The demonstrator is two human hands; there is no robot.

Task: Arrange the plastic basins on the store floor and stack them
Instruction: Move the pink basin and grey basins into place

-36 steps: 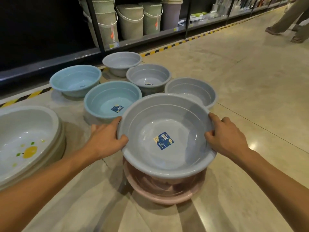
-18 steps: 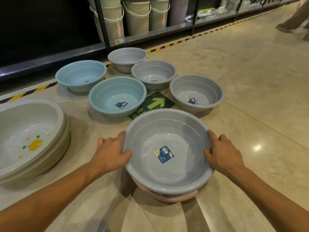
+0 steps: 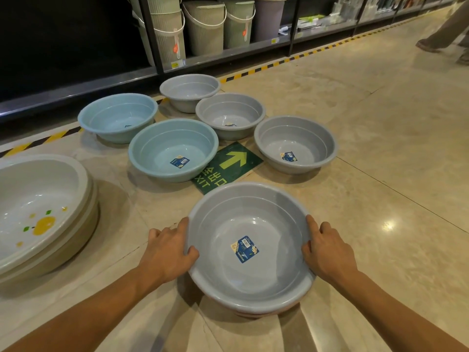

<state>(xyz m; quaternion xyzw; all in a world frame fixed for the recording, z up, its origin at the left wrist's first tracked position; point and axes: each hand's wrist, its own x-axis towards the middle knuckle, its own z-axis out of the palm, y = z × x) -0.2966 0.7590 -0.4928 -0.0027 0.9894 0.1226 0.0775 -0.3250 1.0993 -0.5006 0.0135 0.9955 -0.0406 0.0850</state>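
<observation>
Nearest the person: left hand (image 3: 167, 250) and right hand (image 3: 327, 252) both grip the rim of the grey basin (image 3: 253, 219). Thumbs are hooked inside and fingers curled down the outer wall, at opposite ends of one diameter, so the load looks evenly split and neither hand leads. The basin is upright, mouth up, label showing in the bottom, nested in a pink basin (image 3: 256, 313) that shows only as a sliver of rim at the near edge. It looks seated; can't tell if it's bottomed out. It's round, so there's no long axis to line up, only centre over centre. My read: this pair is the stack base and the loose ones come to it. All of them lie straight ahead, past the floor arrow sticker (image 3: 228, 166). Ahead-left is the near blue basin (image 3: 172, 148), closer to the left hand. Ahead-right is the labelled grey basin (image 3: 295, 143), closer to the right hand and the same colour as the stack top, so it's the likely next pick. Behind those are the far blue basin (image 3: 118, 116), the middle grey basin (image 3: 229, 114), and the back grey basin (image 3: 189, 91) near the shelf (image 3: 76, 90). All single, none nested. Cream tubs (image 3: 86, 179) are stacked off left, out of the path.
</observation>
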